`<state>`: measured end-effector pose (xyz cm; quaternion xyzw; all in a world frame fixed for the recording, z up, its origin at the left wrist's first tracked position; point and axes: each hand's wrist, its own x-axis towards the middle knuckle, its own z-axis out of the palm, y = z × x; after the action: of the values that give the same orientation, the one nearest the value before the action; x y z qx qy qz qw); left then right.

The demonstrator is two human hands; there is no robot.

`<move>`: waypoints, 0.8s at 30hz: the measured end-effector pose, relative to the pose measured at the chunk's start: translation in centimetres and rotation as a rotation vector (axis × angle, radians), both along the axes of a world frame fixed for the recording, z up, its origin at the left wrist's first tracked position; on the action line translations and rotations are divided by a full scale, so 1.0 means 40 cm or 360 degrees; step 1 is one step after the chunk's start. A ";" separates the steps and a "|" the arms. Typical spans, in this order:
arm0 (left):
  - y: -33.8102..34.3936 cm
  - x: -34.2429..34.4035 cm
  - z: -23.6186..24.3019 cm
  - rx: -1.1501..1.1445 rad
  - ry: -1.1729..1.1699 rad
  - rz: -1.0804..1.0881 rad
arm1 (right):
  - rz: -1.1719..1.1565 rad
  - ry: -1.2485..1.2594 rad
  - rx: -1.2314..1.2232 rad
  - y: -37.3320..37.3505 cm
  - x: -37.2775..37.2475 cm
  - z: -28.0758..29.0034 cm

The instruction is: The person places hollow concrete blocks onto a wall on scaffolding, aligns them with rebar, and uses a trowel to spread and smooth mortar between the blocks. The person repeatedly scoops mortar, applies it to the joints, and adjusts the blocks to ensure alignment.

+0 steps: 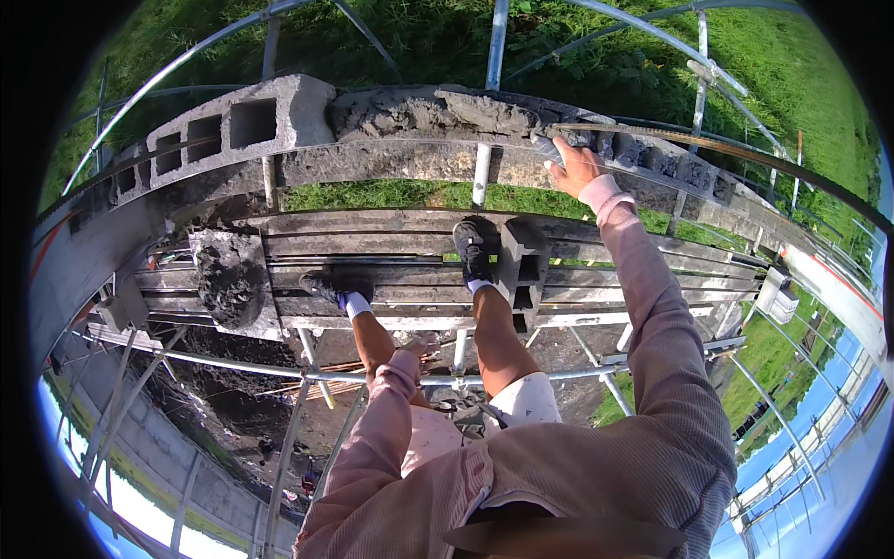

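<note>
My right hand [575, 166] reaches to the block wall at the top, thumb and forefinger apart, at a small grey piece [545, 144] that I cannot make out. A rusty steel bar [666, 131] runs along the wall just above it. Rough wet mortar [400, 114] lies on the wall, left of this hand, beside a hollow concrete block [300, 110]. My left hand [417, 347] hangs low over my left leg, its fingers too small to read. A board [261, 317] with a mortar heap [223, 275] lies at the left of the planks.
My feet stand on a plank walkway [605, 278], with a loose hollow block [520, 256] beside the right shoe. Steel scaffold tubes [495, 42] surround me. Grass [596, 51] and dark ground [233, 391] show below, through gaps. Another block [126, 312] sits at the far left.
</note>
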<state>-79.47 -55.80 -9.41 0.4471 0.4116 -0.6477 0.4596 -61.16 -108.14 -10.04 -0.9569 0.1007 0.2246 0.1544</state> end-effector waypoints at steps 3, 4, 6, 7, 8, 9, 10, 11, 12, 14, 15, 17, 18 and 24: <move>-0.034 -0.003 0.027 -0.0099 -0.0010 -0.0048 | -0.0177 -0.0058 -0.0366 0.035 -0.021 -0.058; -0.037 0.003 0.037 -0.0143 -0.0021 -0.0066 | -0.0219 -0.0086 -0.0363 0.046 -0.047 -0.055; -0.032 0.007 0.055 -0.0272 -0.0100 -0.0024 | -0.0293 -0.0328 -0.0376 0.072 -0.110 -0.032; -0.023 0.004 0.059 -0.0338 -0.0169 0.0045 | -0.0340 -0.0316 -0.0359 0.092 -0.148 -0.018; -0.015 -0.002 0.054 -0.0244 -0.0093 0.0019 | -0.0452 -0.0223 -0.0352 0.106 -0.181 -0.006; -0.007 -0.014 0.043 -0.0213 -0.0071 0.0056 | -0.0505 -0.0214 -0.0317 0.121 -0.210 0.000; 0.002 -0.029 0.026 -0.0241 -0.0067 0.0108 | -0.0560 -0.0265 -0.0242 0.133 -0.235 0.003; 0.008 -0.051 0.004 -0.0127 -0.0111 0.0106 | -0.0558 -0.0311 -0.0285 0.149 -0.255 0.001; 0.020 -0.066 -0.026 -0.0109 -0.0086 -0.0005 | -0.0579 -0.0236 -0.0370 0.166 -0.275 0.000; 0.034 -0.103 -0.094 0.0089 0.0015 0.0004 | -0.0481 -0.0507 -0.0376 0.213 -0.317 0.008; 0.019 -0.120 -0.130 0.0221 0.0016 -0.0053 | -0.0620 -0.0384 -0.0195 0.241 -0.333 0.021; 0.029 -0.122 -0.187 0.0208 -0.0079 -0.0159 | -0.0773 -0.0195 0.0033 0.318 -0.379 0.076; 0.030 -0.112 -0.212 0.0164 -0.0158 -0.0206 | -0.0524 -0.0260 -0.0253 0.368 -0.397 0.105; 0.092 0.047 -0.321 0.0006 -0.0426 -0.0057 | 0.0166 0.0464 0.0156 0.803 -0.147 0.098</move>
<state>-77.60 -52.12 -22.23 0.5376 0.3398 -0.5895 0.4981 -67.04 -76.01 -6.12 -0.9094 0.0611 0.3734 0.1728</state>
